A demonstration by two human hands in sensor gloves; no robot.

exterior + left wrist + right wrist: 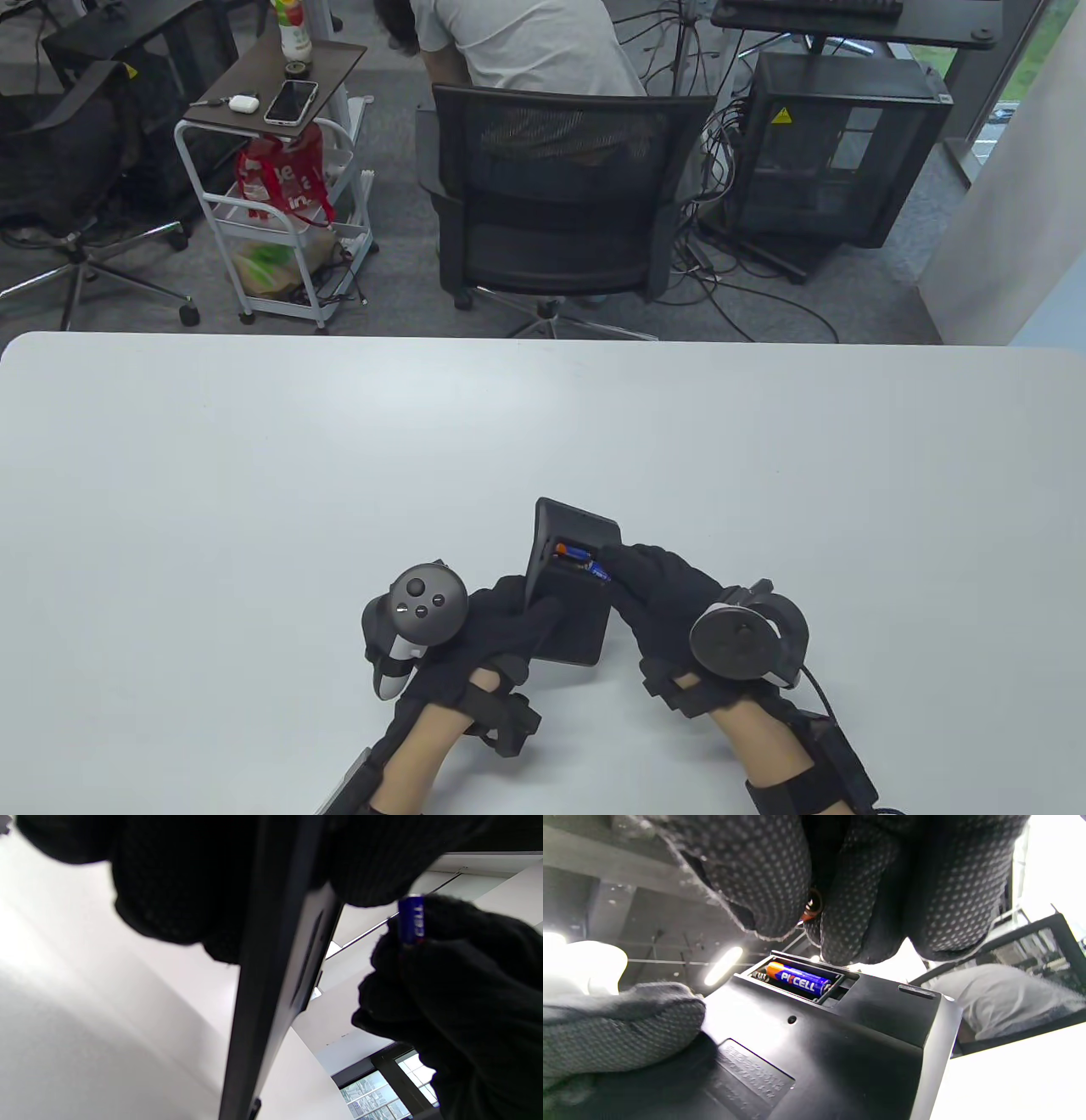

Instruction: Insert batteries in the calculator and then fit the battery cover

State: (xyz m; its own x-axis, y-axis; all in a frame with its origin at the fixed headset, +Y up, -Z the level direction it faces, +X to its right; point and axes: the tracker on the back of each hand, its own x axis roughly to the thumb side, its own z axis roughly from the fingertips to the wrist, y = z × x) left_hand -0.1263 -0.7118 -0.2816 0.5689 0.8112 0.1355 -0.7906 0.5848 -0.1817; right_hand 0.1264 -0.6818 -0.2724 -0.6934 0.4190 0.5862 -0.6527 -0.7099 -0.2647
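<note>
**Second battery held at the open compartment, calculator tilted off the table**

I see the calculator (pixel 570 586) back side up, near the front edge of the white table (pixel 254 475), its long axis running away from me and its far end lifted, so the back panel tips toward my right. My left hand (pixel 501 624) grips its left edge: the thumb lies on the back panel, and in the left wrist view the other fingers (pixel 178 887) wrap under the front face, so the body shows there only as a dark edge-on slab.

The battery compartment (pixel 801 982) sits open at the calculator's far end. One battery (pixel 797 981) lies seated in it, orange end toward the calculator's left edge, its long axis across the calculator's width. The slot beside it, on the far side, I can only partly see.

My right hand (pixel 670 594) hangs just over the compartment from the calculator's right side, pinching a second battery (pixel 411 918) between fingertips (pixel 768 878) pressed together. In the left wrist view its blue body stands out of the glove; in the right wrist view only its orange end peeks between the fingers. I cannot tell whether it touches the calculator.

I cannot pick out the battery cover in any view. The calculator's keypad side is hidden.
</note>
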